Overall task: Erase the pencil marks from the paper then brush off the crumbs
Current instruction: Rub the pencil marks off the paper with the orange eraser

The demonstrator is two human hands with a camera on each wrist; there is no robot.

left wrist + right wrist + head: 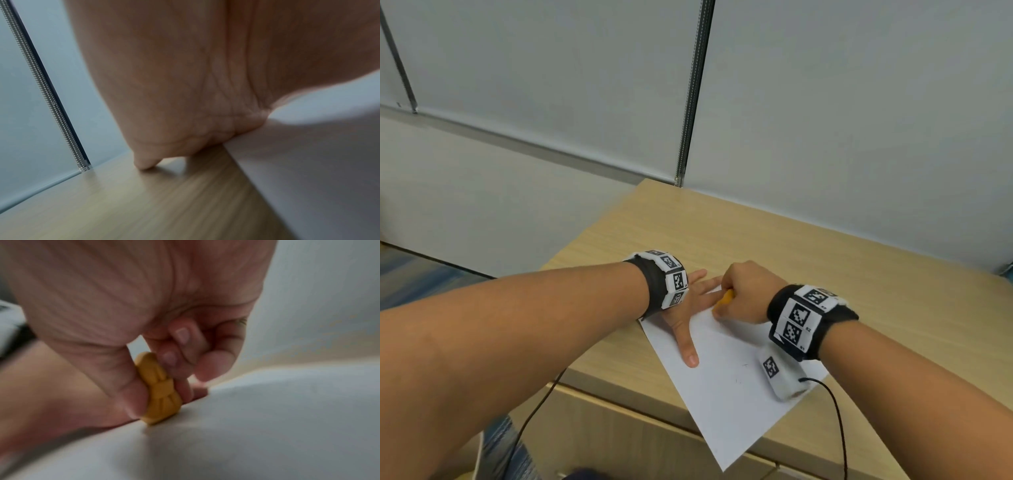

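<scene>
A white sheet of paper (726, 387) lies askew on the wooden desk (774, 240), one corner hanging over the front edge. Faint pencil marks (739, 378) show near its middle. My left hand (690, 308) lies flat with spread fingers on the paper's far left part, thumb pointing toward me. My right hand (743, 291) pinches a yellow eraser (726, 297) between thumb and fingers. In the right wrist view the eraser (160, 389), moulded with a bow shape, stands with its lower edge touching the paper (267, 426). In the left wrist view my palm (185, 81) presses down at the paper's edge (308, 162).
A grey partition wall (859, 120) with a metal strip (693, 96) rises behind the desk. The desk's left edge drops to the floor. Black cables (839, 428) run from both wrist cameras over the front edge.
</scene>
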